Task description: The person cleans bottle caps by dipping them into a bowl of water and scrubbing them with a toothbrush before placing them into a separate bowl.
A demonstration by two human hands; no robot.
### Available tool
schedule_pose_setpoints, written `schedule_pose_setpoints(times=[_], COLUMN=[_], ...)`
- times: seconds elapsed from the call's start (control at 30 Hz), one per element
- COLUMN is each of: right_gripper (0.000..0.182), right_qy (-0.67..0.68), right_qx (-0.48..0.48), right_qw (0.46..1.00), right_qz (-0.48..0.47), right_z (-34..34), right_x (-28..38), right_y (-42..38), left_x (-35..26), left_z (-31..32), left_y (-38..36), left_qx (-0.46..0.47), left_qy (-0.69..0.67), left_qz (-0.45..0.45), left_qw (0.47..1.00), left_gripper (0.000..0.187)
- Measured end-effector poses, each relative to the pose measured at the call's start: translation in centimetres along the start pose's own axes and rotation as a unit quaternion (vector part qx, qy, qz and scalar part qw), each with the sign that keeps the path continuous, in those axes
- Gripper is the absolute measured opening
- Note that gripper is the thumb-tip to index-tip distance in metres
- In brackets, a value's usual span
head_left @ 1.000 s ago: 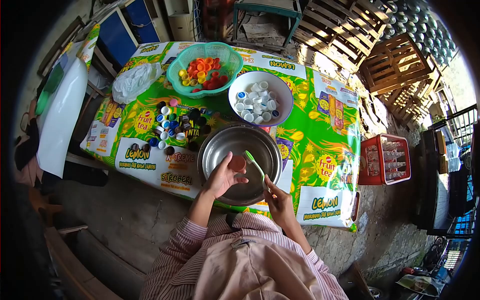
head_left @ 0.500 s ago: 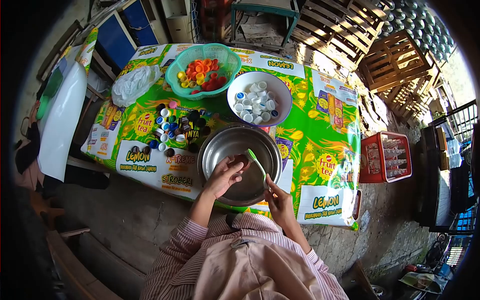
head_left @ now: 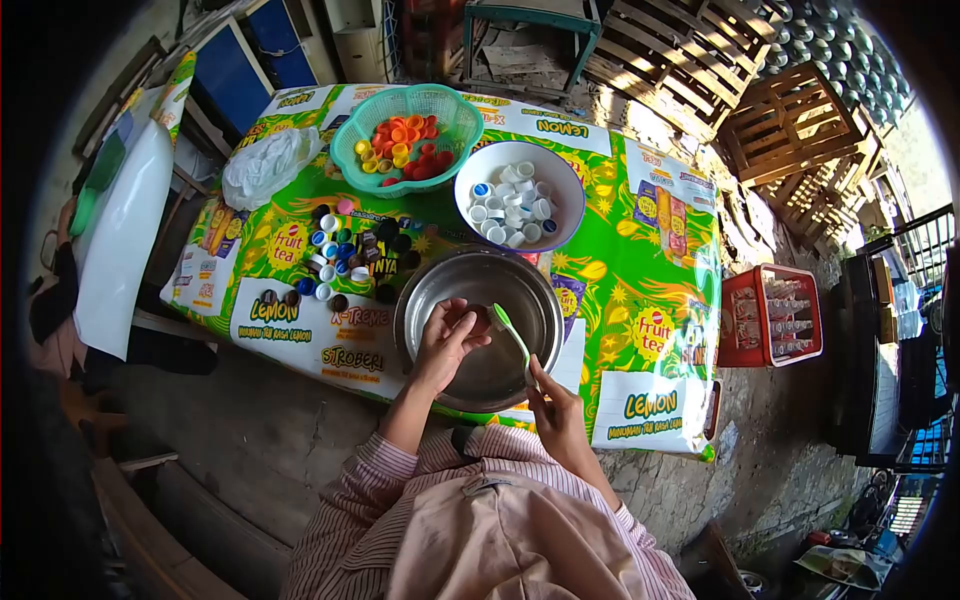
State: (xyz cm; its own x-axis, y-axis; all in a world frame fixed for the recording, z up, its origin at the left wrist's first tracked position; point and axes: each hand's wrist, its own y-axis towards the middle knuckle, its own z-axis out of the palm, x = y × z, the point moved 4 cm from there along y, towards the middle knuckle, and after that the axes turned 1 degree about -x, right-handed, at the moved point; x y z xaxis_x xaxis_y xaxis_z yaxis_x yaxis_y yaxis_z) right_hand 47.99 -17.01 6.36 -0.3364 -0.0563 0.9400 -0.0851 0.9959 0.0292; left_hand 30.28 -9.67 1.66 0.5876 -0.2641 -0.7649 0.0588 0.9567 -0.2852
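Note:
Over a steel basin (head_left: 538, 292), my left hand (head_left: 446, 348) has its fingers closed around a small reddish-brown cap (head_left: 483, 321), partly hidden by the fingers. My right hand (head_left: 560, 404) grips the white end of a green toothbrush (head_left: 516, 335). The bristle head is up against the cap or very close to it. Left of the basin, loose bottle caps (head_left: 345, 251) in black, brown, white, blue and green lie on the table cover. Behind the basin stands a white bowl (head_left: 575, 215) of white caps, a few with blue tops.
A turquoise plastic basket (head_left: 346, 150) holds orange, yellow and red caps at the back of the table. Beside it lies a crumpled white plastic bag (head_left: 268, 170). A red crate (head_left: 742, 345) sits right of the table, and wooden pallets (head_left: 800, 120) stand behind.
My left hand has shifted slightly, its fingers now more spread around the cap. The toothbrush head has dipped a little toward the cap. The other things stay where they were.

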Motion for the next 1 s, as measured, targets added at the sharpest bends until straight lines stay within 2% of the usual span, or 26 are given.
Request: schedule_pose_setpoints(times=[0.03, 0.07, 0.33, 0.4, 0.53, 0.63, 0.7, 0.9, 1.0], right_gripper=[0.045, 0.046, 0.045, 0.045, 0.047, 0.048, 0.048, 0.049, 0.048], right_qy=[-0.021, -0.017, -0.008, -0.014, -0.026, -0.012, 0.001, -0.001, -0.037], right_qx=[-0.011, -0.007, -0.002, 0.003, 0.020, 0.011, -0.007, 0.006, 0.056], right_qw=[0.999, 1.000, 1.000, 1.000, 0.999, 1.000, 1.000, 1.000, 0.998], right_qz=[-0.024, 0.006, -0.003, -0.007, 0.021, 0.021, 0.004, 0.009, 0.009], right_z=[-0.1, -0.2, 0.2, -0.1, -0.5, -0.2, -0.1, -1.6, -1.9], right_x=[0.0, -0.3, 0.3, 0.5, 0.9, 0.8, 0.9, 0.3, 0.5], right_y=[-0.2, -0.4, 1.6, 1.1, -0.3, 0.4, 1.1, 0.9, 0.5], left_x=[0.0, 0.1, 0.0, -0.3, -0.6, 0.1, 0.4, -0.5, -1.3], left_z=[-0.1, 0.0, 0.3, 0.5, 0.8, 0.8, 1.4, 0.3, 0.8], left_y=[0.0, 0.1, 0.2, 0.1, -0.3, 0.0, -0.1, 0.4, 0.2], left_qx=[-0.001, 0.010, 0.051, 0.029, -0.025, 0.007, 0.082, 0.065, 0.132], left_qy=[0.000, 0.017, 0.078, 0.010, -0.024, 0.012, 0.103, 0.137, 0.214], left_qz=[0.001, -0.005, -0.019, -0.007, -0.027, -0.034, -0.033, 0.018, -0.014], left_qw=[1.000, 1.000, 0.995, 0.999, 0.999, 0.999, 0.991, 0.988, 0.968], left_gripper=[0.023, 0.021, 0.024, 0.027, 0.033, 0.037, 0.039, 0.049, 0.051])
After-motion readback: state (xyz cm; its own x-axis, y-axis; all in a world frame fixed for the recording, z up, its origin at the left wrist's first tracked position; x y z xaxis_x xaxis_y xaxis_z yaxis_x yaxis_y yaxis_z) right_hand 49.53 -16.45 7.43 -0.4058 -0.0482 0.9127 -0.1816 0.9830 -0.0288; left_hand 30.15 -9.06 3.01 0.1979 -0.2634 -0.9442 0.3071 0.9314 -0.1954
